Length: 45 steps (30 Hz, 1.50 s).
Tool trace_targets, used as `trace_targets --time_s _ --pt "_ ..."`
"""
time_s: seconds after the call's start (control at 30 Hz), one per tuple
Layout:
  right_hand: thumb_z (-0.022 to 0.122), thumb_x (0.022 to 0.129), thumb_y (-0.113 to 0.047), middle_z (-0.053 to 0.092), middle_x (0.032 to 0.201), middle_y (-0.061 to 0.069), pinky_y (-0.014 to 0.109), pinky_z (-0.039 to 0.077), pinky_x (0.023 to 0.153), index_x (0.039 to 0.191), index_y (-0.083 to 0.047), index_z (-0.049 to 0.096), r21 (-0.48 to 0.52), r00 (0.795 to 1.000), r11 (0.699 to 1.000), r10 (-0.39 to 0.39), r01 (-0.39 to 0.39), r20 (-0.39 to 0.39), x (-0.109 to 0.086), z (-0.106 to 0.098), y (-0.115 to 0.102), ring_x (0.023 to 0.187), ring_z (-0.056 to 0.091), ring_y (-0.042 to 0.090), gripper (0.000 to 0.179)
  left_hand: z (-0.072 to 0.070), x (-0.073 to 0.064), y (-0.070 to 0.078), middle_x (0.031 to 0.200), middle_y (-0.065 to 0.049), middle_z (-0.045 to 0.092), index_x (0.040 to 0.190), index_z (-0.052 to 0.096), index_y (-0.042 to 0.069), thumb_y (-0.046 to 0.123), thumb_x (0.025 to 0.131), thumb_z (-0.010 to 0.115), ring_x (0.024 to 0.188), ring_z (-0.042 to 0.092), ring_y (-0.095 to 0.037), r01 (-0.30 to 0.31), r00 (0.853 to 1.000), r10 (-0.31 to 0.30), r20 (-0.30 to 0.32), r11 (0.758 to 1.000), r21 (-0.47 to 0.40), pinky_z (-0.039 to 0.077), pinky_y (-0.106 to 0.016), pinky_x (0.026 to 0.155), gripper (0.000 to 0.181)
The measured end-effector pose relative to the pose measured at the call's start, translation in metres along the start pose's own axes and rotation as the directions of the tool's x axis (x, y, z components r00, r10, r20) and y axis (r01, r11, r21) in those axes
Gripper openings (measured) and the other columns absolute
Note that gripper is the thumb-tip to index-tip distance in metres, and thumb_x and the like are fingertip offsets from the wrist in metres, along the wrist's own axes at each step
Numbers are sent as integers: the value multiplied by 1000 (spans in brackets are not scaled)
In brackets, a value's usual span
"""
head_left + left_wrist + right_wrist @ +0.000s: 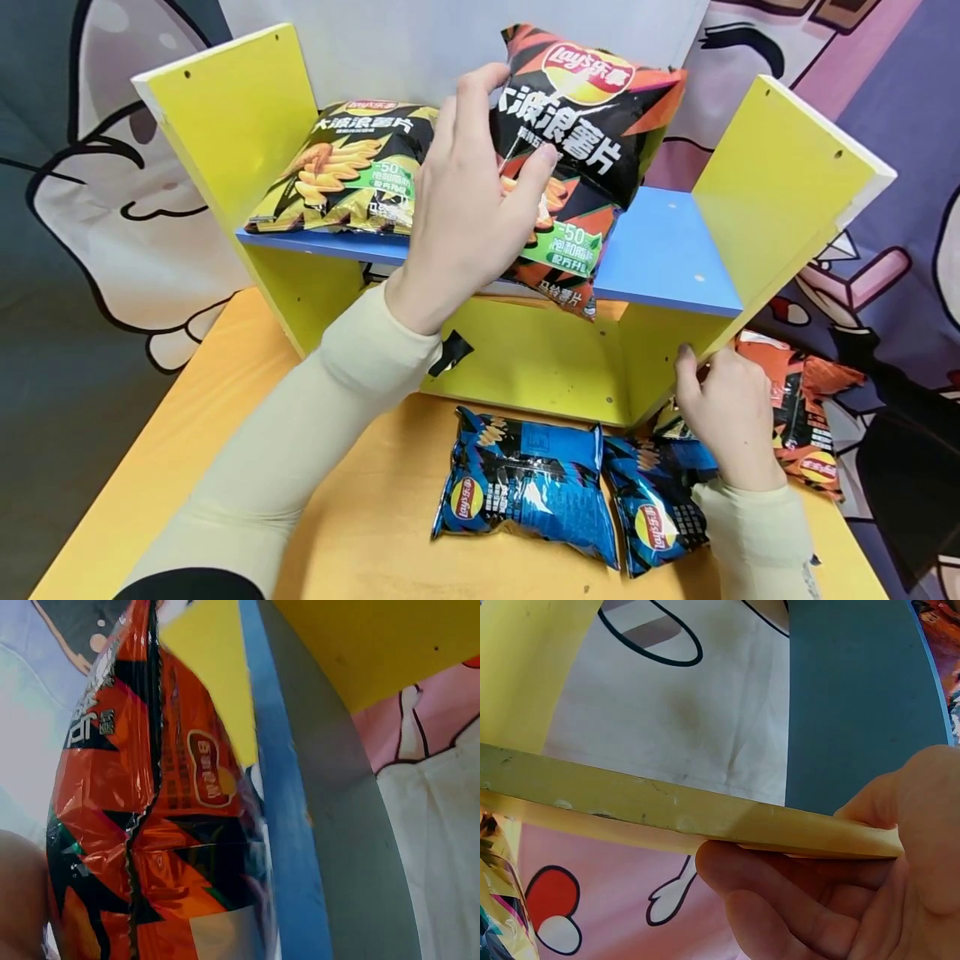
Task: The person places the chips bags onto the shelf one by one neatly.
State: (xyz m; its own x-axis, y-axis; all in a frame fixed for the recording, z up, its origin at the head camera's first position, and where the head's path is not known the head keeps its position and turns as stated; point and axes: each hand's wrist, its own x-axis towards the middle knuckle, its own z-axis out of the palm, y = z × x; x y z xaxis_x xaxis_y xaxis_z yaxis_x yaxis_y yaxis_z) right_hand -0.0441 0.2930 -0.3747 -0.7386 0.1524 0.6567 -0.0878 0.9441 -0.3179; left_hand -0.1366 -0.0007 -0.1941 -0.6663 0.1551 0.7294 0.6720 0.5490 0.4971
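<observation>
My left hand [468,196] holds a red-and-black bag of potato chips [573,125] by its left side, the thumb across its front. That bag leans upright at the front of the blue shelf board [660,258], its lower end overlapping the board's front edge. In the left wrist view, the orange bag [180,847] stands close to the blue board [289,825]. My right hand [731,412] grips the front edge of the yellow side panel [795,183]; in the right wrist view, the thumb lies on one side of the panel [667,799] and the fingers on the other.
A yellow-and-black chip bag [360,167] sits at the shelf's left end. On the orange table [375,517] lie two blue chip bags [525,483] [660,500] before the rack. An orange chip bag [802,408] lies right of it, beyond my right hand.
</observation>
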Motion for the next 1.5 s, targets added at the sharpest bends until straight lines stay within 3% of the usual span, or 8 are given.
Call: trace_targets --time_s 0.2,0.4,0.63,0.97,1.27,1.37,1.5 --pt "54 102 -22 44 47 6 30 24 39 57 -11 47 6 1000 1000 -1 1 6 6 1 5 42 37 19 47 10 9 -5 133 -9 55 157 37 19 39 101 62 103 57 -22 31 1000 -31 -5 995 91 46 -33 81 65" --pt "54 102 -24 48 48 8 30 25 39 57 -11 48 14 1000 1000 2 -2 21 12 0 8 43 41 21 47 14 12 -8 132 -8 45 158 35 26 28 97 57 87 51 -21 124 992 -124 -13 972 201 42 -32 63 65" --pt "54 103 -24 45 48 6 30 24 39 57 -11 48 17 1000 1000 -10 9 30 18 1 13 42 37 19 47 16 15 -18 141 -8 44 155 43 34 19 96 53 102 53 -24 146 989 -149 -10 946 291 42 -35 61 62" --pt "55 103 -24 46 49 6 28 24 38 60 -10 50 29 999 999 -28 27 42 27 2 21 42 37 18 45 17 17 -19 147 -9 48 146 59 35 30 106 45 107 55 -29 141 982 -180 54 897 419 48 -41 69 43" --pt "54 103 -24 46 48 6 29 24 38 59 -10 49 34 998 998 -48 46 50 36 1 27 42 37 18 46 16 17 -18 154 -10 46 151 54 31 45 106 41 122 54 -32 90 978 -165 124 883 460 51 -47 82 49" --pt "54 103 -24 46 48 6 29 24 38 59 -10 49 37 997 998 -45 43 60 38 1 29 42 37 18 46 15 14 -18 160 -8 42 154 50 29 56 105 38 136 48 -33 35 980 -124 157 878 478 49 -51 94 58" --pt "54 103 -24 46 48 6 29 24 38 59 -10 50 42 997 998 -49 46 67 41 1 32 42 37 18 47 16 11 -17 162 -7 43 153 51 24 66 102 38 149 40 -32 -86 981 -12 195 869 487 40 -53 112 68"
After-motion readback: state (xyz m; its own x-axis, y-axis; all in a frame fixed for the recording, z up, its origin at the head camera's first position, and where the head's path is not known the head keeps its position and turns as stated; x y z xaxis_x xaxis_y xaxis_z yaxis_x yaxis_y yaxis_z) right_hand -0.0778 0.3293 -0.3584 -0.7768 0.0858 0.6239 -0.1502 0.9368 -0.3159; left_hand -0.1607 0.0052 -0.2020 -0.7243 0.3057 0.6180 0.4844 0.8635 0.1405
